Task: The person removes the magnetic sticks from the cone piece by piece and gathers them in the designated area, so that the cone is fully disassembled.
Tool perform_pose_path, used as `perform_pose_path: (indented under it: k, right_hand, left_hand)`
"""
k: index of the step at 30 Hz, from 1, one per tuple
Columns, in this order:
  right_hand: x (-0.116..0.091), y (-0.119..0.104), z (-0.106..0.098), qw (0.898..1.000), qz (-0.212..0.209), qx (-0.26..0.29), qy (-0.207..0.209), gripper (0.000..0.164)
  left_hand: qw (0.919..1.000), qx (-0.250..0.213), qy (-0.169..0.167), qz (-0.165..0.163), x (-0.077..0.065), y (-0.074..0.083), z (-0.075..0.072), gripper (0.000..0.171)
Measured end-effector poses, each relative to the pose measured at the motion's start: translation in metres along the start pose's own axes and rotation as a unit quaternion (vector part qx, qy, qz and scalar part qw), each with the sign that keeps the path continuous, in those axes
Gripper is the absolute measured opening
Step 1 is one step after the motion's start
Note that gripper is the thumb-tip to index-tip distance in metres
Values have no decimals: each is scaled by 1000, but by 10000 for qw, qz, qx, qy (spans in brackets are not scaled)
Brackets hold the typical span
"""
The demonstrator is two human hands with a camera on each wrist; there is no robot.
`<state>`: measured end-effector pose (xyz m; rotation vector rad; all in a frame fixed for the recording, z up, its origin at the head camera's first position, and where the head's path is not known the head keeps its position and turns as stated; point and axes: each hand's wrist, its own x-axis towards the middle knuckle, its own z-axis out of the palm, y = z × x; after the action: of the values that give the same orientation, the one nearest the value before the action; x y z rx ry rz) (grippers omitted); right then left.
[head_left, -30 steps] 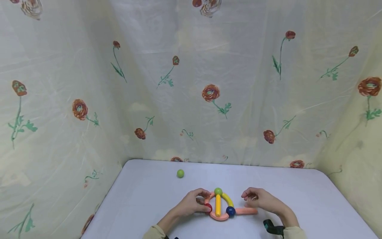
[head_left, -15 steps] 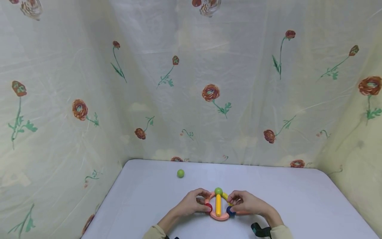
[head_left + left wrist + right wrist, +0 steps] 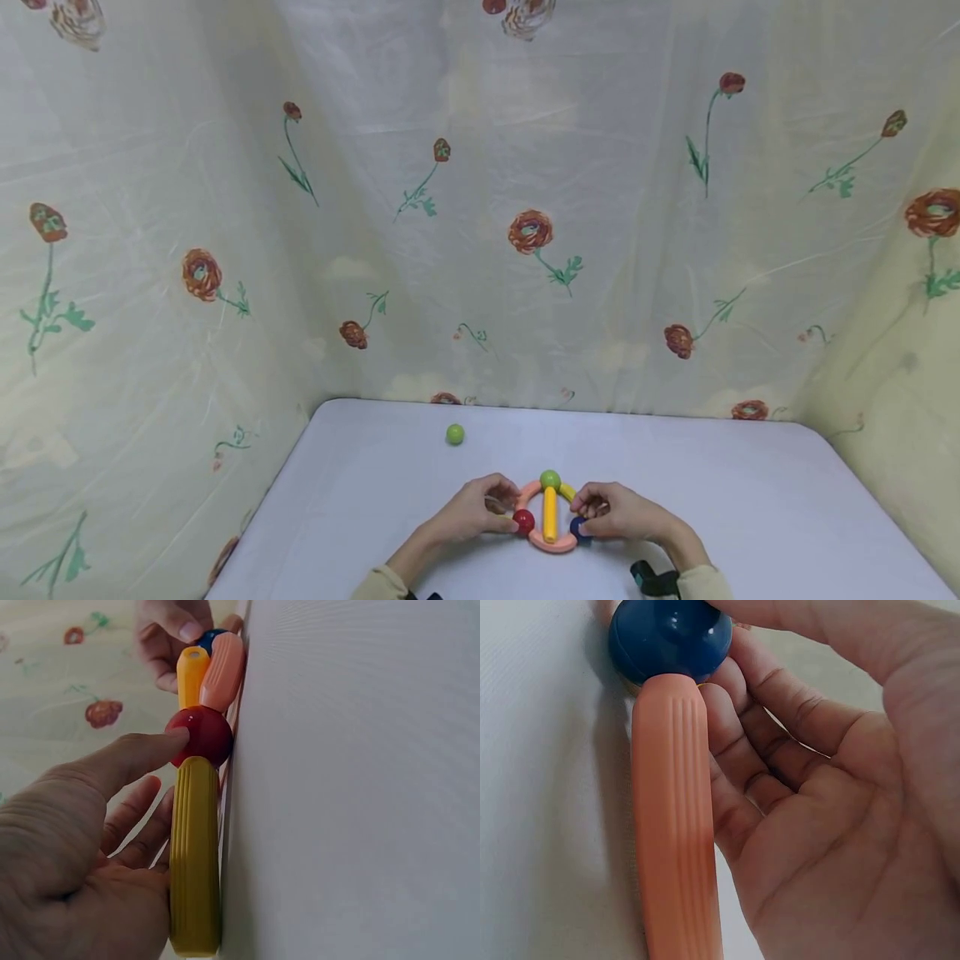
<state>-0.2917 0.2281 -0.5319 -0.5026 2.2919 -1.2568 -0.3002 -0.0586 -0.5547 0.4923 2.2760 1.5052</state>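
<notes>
A ring of magnetic building sticks and balls lies on the white table. At its left my left hand (image 3: 471,507) holds the red ball (image 3: 523,522), the thumb pressed on it. A yellow stick (image 3: 195,855) runs back from that ball beneath the palm. My right hand (image 3: 626,510) grips the blue ball (image 3: 576,527) on the opposite side, beside a pink stick (image 3: 675,817) that joins it. Curved pieces, pink (image 3: 551,544) at the bottom and yellow (image 3: 567,492) at upper right, form the ring. From the top green ball (image 3: 551,479) a straight yellow-orange stick (image 3: 551,517) points inward.
Farther back on the table (image 3: 675,467) sits a loose green ball (image 3: 455,433). Flower-printed curtains (image 3: 480,275) enclose the table at the back and sides.
My right hand has come left from above the pink stick onto the blue ball. My left hand has shifted slightly left, showing more of the red ball.
</notes>
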Motion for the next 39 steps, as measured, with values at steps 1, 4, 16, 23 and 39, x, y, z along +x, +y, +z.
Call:
perform_pose_path:
  k: [1,4,16,23,39]
  right_hand:
    - [0,0,0,10000,3,9,0,30]
    - [-2,-1,0,10000,47,70,4,30]
    - [-1,1,0,9998,51,188,43,31]
    - [-1,3,-1,9997,-18,251,-47,32]
    - [-1,3,-2,9998,-24,168,-95,32]
  left_hand:
    - [10000,58,23,39,-1,-1,-1,37]
    - [9996,271,79,90,-4,-2,-3,31]
    - [9952,953,156,156,-6,-5,-3,20]
    - [9952,965,151,100,-7,-4,-2,19]
    - [9908,1351,-38,124,-12,-2,-5,12]
